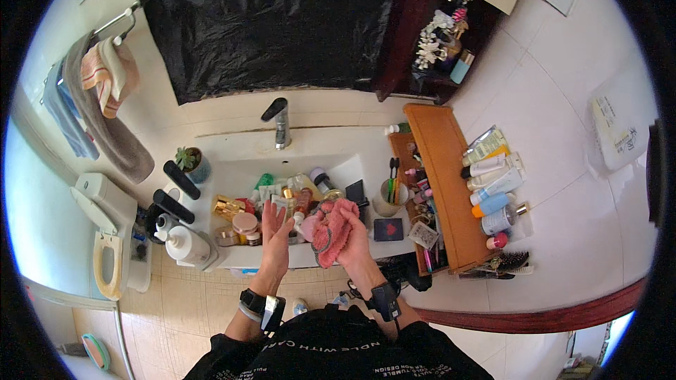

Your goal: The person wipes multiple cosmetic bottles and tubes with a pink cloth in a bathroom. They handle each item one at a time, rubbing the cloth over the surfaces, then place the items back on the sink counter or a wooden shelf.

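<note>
My right hand (357, 245) grips a bunched pink cloth (334, 233) with a dark edge, held above the near rim of the white sink (324, 142). Beside it my left hand (276, 241) is raised with its fingers spread, holding nothing. Behind both hands the basin is heaped with cosmetics: a pink round jar (245, 222), a gold bottle (229, 206), a green-capped bottle (265, 180) and several other bottles and tubes. The cloth and my hands hide part of that heap.
A chrome faucet (281, 127) stands behind the basin. At left are a white pump bottle (186, 245), black cylinders (181, 181) and a potted succulent (189, 160). To the right, a brown wooden organizer (440, 183) stands near a cup with toothbrushes (389, 200); several tubes (493, 165) lie beyond it.
</note>
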Action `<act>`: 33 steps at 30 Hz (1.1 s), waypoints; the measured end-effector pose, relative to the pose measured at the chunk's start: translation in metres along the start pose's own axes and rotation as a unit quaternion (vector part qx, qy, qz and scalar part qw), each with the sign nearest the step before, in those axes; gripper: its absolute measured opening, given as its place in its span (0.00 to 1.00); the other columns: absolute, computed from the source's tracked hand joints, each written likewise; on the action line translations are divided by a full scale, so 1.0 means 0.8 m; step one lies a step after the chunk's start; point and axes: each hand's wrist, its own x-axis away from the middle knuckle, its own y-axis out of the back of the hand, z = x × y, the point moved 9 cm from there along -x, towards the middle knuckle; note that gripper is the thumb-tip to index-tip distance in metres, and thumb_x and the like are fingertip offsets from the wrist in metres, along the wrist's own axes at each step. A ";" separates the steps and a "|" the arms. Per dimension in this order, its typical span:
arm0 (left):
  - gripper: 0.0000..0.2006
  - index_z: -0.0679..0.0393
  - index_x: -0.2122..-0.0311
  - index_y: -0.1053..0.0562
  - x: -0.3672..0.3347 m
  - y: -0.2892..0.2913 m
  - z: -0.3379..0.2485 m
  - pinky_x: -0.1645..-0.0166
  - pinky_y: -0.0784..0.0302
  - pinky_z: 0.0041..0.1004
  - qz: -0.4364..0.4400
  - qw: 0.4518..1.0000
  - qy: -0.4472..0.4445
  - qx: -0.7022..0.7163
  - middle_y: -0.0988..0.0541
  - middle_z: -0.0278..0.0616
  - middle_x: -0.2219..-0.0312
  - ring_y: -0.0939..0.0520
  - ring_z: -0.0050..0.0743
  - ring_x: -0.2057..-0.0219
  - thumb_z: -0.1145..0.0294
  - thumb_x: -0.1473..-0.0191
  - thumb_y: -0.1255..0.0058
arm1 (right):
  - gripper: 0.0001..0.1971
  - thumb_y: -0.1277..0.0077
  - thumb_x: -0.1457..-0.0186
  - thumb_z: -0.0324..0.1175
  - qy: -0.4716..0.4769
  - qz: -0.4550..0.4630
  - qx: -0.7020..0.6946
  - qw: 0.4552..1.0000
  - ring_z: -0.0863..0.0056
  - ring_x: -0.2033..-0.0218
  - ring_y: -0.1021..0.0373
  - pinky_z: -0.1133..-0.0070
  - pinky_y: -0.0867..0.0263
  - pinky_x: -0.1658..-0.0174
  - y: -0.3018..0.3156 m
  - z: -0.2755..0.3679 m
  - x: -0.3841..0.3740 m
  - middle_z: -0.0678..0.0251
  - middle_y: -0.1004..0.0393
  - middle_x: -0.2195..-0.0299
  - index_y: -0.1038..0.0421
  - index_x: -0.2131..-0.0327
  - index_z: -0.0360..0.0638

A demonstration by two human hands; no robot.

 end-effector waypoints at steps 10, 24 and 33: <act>0.30 0.60 0.37 0.51 -0.003 -0.140 -0.004 0.36 0.46 0.34 0.129 0.991 0.033 0.012 0.46 0.48 0.38 0.41 0.40 0.38 0.79 0.44 0.58 | 0.12 0.54 0.46 0.29 0.036 0.016 -0.012 0.999 0.60 0.60 0.32 0.62 0.31 0.58 -0.028 0.090 0.030 0.61 0.31 0.61 0.40 0.58 0.49; 0.21 0.61 0.44 0.37 -0.028 -0.357 -0.038 0.39 0.44 0.28 0.311 0.950 -0.005 -0.021 0.33 0.39 0.46 0.36 0.32 0.42 0.76 0.43 0.54 | 0.13 0.48 0.46 0.36 0.066 0.062 -0.074 0.993 0.61 0.61 0.32 0.64 0.33 0.59 -0.061 0.240 0.036 0.58 0.32 0.62 0.35 0.58 0.47; 0.23 0.63 0.42 0.40 -0.080 -0.458 -0.018 0.39 0.44 0.29 0.371 0.926 -0.033 -0.060 0.35 0.42 0.46 0.37 0.31 0.42 0.74 0.43 0.55 | 0.14 0.51 0.46 0.37 0.075 0.078 -0.111 0.988 0.58 0.61 0.34 0.64 0.35 0.58 -0.044 0.275 0.031 0.55 0.34 0.63 0.37 0.59 0.43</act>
